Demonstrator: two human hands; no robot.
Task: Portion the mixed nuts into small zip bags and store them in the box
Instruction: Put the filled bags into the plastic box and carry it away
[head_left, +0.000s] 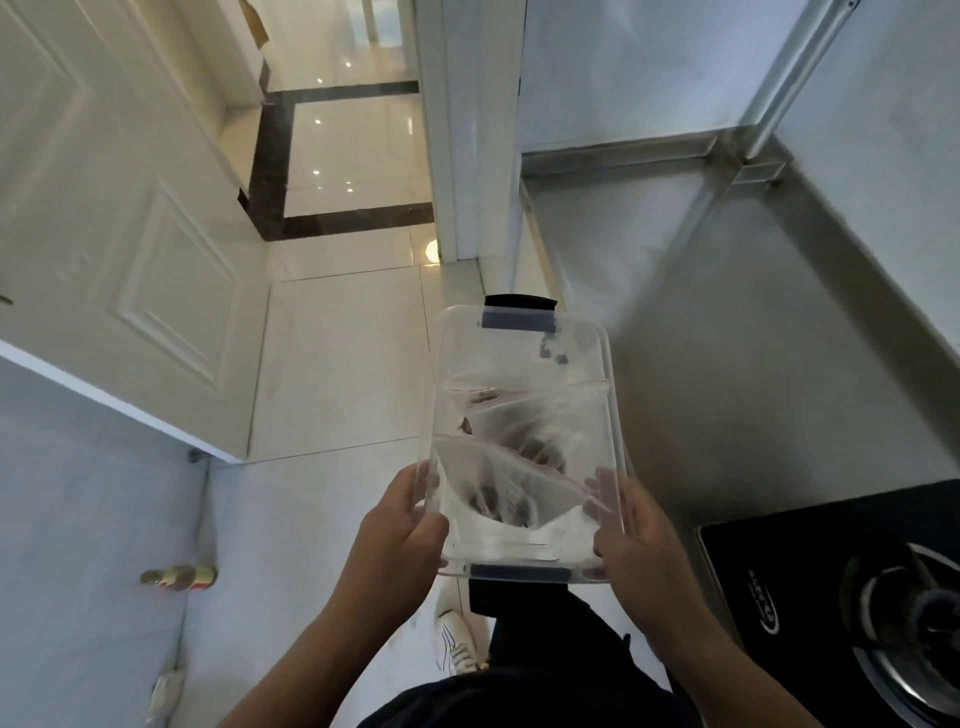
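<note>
Clear rectangular plastic box (524, 358) with dark latches is carried in the air above the white tiled floor (337, 374). Left hand (400, 525) and right hand (631, 535) grip its near corners, fingers curled round the walls. Clear zip bags of nuts (511, 478) lie inside.

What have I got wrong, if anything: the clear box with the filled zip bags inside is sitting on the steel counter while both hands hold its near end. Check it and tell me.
One thing is wrong: the clear box is not sitting on the steel counter. The head view shows it held up in the air over the tiled floor, left of the counter. The rest stands: zip bags lie inside, and the left hand and right hand hold its near end.
</note>
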